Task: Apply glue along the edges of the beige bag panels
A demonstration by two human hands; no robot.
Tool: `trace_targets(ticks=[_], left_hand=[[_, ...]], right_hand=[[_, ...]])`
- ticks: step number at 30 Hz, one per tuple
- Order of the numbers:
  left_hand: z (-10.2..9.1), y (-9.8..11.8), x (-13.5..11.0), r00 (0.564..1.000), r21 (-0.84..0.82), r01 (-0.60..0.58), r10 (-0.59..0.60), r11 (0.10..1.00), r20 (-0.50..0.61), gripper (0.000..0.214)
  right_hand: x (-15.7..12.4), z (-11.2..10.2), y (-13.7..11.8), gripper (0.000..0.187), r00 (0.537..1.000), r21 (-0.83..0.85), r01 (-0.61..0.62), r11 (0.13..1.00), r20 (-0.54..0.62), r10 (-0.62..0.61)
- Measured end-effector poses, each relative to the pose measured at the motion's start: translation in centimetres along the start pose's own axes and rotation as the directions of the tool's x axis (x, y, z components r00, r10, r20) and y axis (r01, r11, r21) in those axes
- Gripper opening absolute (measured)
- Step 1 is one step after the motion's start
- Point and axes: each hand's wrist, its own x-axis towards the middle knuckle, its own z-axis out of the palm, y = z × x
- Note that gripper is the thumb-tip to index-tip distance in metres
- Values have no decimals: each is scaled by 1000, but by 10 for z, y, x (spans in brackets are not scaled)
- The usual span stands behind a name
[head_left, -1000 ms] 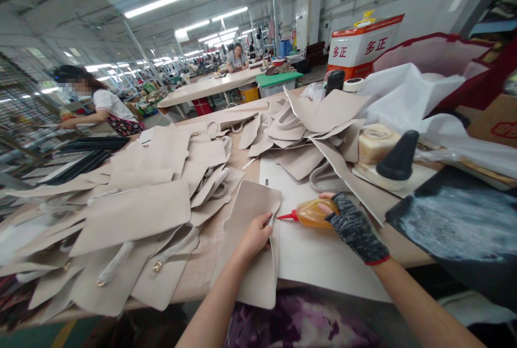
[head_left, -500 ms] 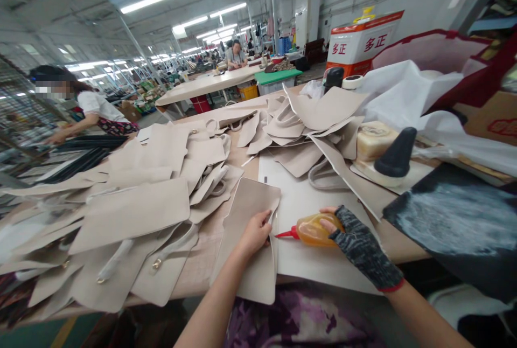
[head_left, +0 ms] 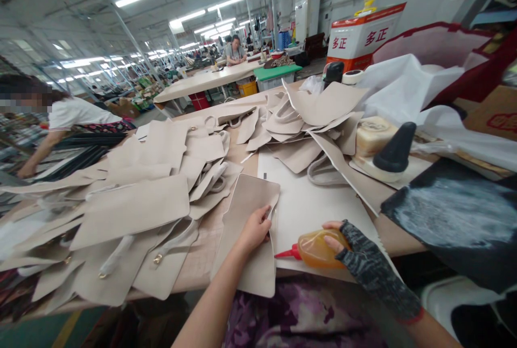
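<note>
My left hand point(head_left: 256, 228) is closed on the right edge of a beige leather bag panel point(head_left: 248, 197), thumb and fingers pinching it at mid-length. In my right hand point(head_left: 343, 237), which wears a dark grey fingerless glove, lies a glue bottle point(head_left: 319, 248) with amber liquid inside. Its red nozzle points left, and the tip is at the panel's right edge, below my left hand; whether it touches cannot be made out. Under the bottle is a white sheet point(head_left: 299, 192) on the table.
Beige panels with handles point(head_left: 133, 202) are heaped on the left, and another pile point(head_left: 302, 127) lies behind. To the right are a yellowish container point(head_left: 375, 135), a black cone-shaped piece point(head_left: 396, 151) and a stained black board point(head_left: 456, 213). A co-worker point(head_left: 76, 113) bends at the far left.
My right hand and the bottle have moved toward me, the nozzle tip sliding down along the panel's edge. My left hand keeps its pinch. The co-worker at left has shifted further left.
</note>
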Motion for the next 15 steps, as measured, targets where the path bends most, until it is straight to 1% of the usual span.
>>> trace_targets(ticks=[5,11,15], left_hand=[[1,1,-1,1000,11,-8,8,1000,-5,58],[2,1,0,1000,27,-11,12,1000,-10,58],[2,-1,1,1000,42,-29,30,999,-7,59]], right_hand=[[-8,-1,-3,32,999,9,-44,999,9,44],[-19,1,6,32,997,40,-73,997,25,72],[-19,1,7,32,995,65,-88,994,51,84]])
